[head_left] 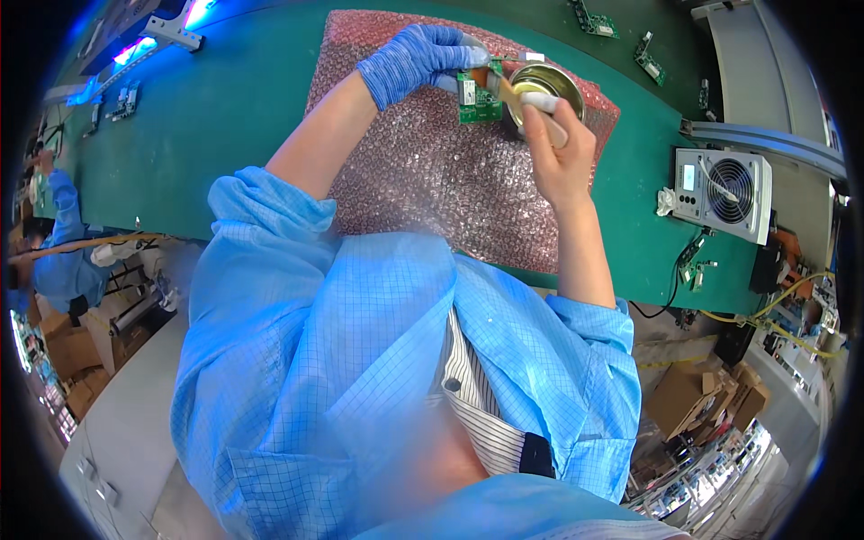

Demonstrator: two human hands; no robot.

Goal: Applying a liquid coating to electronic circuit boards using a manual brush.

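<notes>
My left hand (416, 65), in a blue knitted glove with pale fingertips, pinches the upper edge of a green circuit board (479, 113). My right hand (565, 155) is bare apart from a white finger cover, and it grips a small flat brush (507, 92) with a pale handle. The brush's bristle end meets the board's upper right part, close to my left fingertips. Just behind my right fingers stands a round metal bowl (569, 88), yellowish inside; my hand hides part of its rim. Beneath all this lies a pinkish sheet of bubble wrap (423, 171).
The bubble wrap covers part of a green tabletop (225, 117). A white fan unit (724, 191) stands at the right edge, near small boards (695, 270). More circuit boards (594, 22) lie at the far right. A glowing lamp (135, 49) is far left; another person (67, 243) sits beyond.
</notes>
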